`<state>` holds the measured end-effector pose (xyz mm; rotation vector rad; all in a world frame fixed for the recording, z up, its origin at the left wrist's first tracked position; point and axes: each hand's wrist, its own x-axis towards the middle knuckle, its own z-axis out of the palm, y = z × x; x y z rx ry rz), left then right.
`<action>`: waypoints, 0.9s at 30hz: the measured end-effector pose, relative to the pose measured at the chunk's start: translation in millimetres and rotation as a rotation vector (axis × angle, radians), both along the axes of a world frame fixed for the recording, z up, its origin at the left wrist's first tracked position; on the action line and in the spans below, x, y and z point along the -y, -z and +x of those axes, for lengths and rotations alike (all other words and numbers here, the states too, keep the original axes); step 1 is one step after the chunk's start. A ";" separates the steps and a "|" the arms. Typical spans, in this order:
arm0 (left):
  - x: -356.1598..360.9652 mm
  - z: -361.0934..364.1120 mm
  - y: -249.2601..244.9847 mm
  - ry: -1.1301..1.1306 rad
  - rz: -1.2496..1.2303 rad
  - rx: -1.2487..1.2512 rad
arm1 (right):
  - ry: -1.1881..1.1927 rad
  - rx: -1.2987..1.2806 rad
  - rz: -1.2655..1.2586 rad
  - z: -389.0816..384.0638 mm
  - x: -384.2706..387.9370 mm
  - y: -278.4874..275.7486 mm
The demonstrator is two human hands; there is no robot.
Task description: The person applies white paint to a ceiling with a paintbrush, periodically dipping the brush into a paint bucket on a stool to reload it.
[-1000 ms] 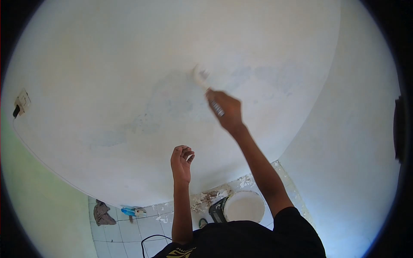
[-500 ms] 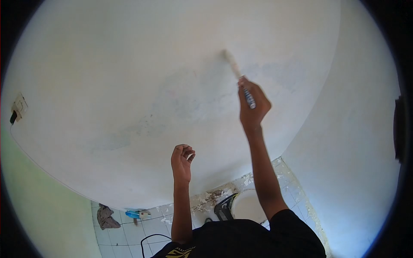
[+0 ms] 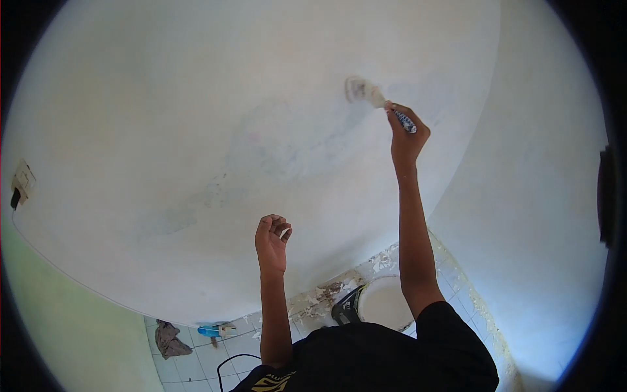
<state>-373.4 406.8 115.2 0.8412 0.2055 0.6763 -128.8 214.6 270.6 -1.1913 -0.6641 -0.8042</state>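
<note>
Up at the wall [image 3: 163, 111], my right hand [image 3: 410, 134] grips a paintbrush [image 3: 375, 97] by its blue and white patterned handle. The brush head is at the pale wall surface, just above bluish-grey patches, and looks slightly blurred. My left hand [image 3: 271, 243] is raised in front of the lower wall, its fingers loosely curled; I can see nothing held in it.
On the tiled floor are a round white container [image 3: 385, 304], a dark object [image 3: 348, 306] beside it, a grey cloth [image 3: 171, 341] and a blue and white item [image 3: 215, 330]. A socket with a black plug [image 3: 16, 198] is at the far left. Paint chips lie along the wall's base.
My right hand has moved up and to the right with the brush, whose head now shows its broad side. My left hand has shifted slightly left and up. The camera view has shifted a little.
</note>
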 end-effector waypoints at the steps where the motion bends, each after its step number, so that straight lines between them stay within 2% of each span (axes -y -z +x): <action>1: 0.2 0.7 -2.1 0.007 0.008 0.013 | 0.107 0.071 0.008 0.2 2.9 -4.5; 4: 1.5 1.8 -4.9 0.009 0.020 0.000 | 0.248 0.167 -0.009 -22.6 -9.6 4.3; 6: 3.8 4.9 -3.0 0.019 0.016 0.003 | 0.079 0.047 -0.079 -34.4 -35.8 27.6; 7: 5.1 6.9 -1.9 0.023 0.010 0.007 | 0.095 0.182 -0.151 -42.6 -47.6 36.4; 9: 9.5 9.2 1.6 0.051 0.012 0.000 | -0.090 0.209 -0.237 -71.4 -51.1 35.7; 13: 14.4 9.7 4.9 0.084 0.013 -0.018 | -0.141 0.175 -0.152 -68.3 -28.1 25.3; 16: 13.7 8.1 10.2 0.067 -0.026 -0.045 | -0.219 -0.146 -0.001 -16.7 -10.0 16.1; 19: 12.4 3.6 12.1 0.063 -0.025 -0.069 | -0.134 -0.087 0.099 12.7 3.7 2.9; 21: 9.7 4.7 12.1 0.050 -0.036 -0.063 | 0.083 0.066 0.141 14.4 12.8 -8.4; 25: 13.6 6.0 14.0 0.053 -0.023 -0.072 | 0.175 0.136 0.010 -20.7 -22.4 8.4; 27: 14.7 9.4 17.3 0.048 -0.015 -0.090 | 0.071 0.161 -0.069 -50.4 -58.8 26.9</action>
